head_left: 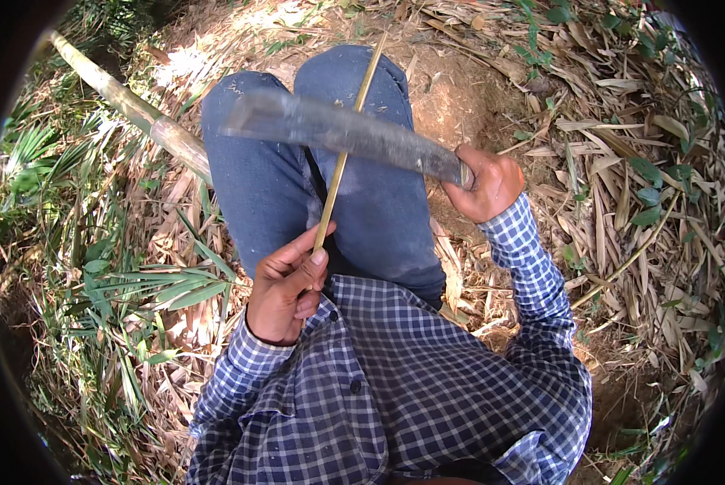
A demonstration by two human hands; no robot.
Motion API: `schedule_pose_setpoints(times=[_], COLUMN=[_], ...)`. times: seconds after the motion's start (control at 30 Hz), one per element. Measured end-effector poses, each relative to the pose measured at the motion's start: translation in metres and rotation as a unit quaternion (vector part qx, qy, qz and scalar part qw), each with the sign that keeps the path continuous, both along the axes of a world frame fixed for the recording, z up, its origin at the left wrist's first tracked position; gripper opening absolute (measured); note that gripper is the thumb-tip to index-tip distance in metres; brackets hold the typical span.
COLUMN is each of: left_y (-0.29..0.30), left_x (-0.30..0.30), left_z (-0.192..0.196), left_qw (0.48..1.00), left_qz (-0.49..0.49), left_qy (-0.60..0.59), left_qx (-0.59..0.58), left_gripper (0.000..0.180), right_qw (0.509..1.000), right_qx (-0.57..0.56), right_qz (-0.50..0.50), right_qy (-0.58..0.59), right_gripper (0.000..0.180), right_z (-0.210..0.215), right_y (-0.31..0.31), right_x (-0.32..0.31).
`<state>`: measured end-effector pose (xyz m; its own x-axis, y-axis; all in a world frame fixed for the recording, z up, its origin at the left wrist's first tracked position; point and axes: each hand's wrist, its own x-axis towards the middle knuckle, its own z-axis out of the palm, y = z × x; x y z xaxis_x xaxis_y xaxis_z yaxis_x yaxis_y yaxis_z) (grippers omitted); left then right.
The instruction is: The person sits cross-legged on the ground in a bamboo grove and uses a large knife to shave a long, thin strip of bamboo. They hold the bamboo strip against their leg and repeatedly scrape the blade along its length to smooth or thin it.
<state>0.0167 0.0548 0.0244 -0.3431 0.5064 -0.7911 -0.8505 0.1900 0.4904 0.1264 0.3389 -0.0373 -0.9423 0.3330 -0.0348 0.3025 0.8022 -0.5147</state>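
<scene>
My left hand (290,284) pinches the near end of a thin yellowish bamboo strip (340,171) between thumb and fingers. The strip slants up and away over my jeans, its far tip past my knees. Closed around the handle of a machete (354,137) is my right hand (487,183), off to the right of my thigh. The broad dark blade reaches left across both legs and crosses over the strip; its far end is smeared by motion. Whether the edge touches the strip, I cannot tell. My fist hides most of the handle.
A thick bamboo pole (128,105) lies slanting at the upper left, its near end by my left leg. Dry bamboo leaves (613,153) cover the ground around me. Green leafy shoots (168,287) grow at the left, and a thin stick (633,257) lies at the right.
</scene>
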Motion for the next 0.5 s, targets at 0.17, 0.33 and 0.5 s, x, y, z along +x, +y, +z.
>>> schedule_pose_setpoints(times=[0.17, 0.33, 0.5], left_y=[-0.003, -0.001, -0.004], left_x=[0.003, 0.000, 0.002], left_z=[-0.002, 0.001, -0.002], left_qw=[1.000, 1.000, 1.000], left_qz=[0.002, -0.007, -0.001], left_qy=[-0.001, -0.003, -0.004], left_qx=[0.005, -0.006, 0.000], left_gripper=[0.038, 0.039, 0.039], right_qw=[1.000, 0.999, 0.998], right_qx=[0.019, -0.005, 0.027], right_qz=[0.002, -0.032, -0.062], right_qy=[-0.007, 0.019, 0.001], right_gripper=[0.023, 0.021, 0.023], right_z=[-0.013, -0.017, -0.021], right_y=[0.012, 0.015, 0.023], right_x=[-0.003, -0.004, -0.010])
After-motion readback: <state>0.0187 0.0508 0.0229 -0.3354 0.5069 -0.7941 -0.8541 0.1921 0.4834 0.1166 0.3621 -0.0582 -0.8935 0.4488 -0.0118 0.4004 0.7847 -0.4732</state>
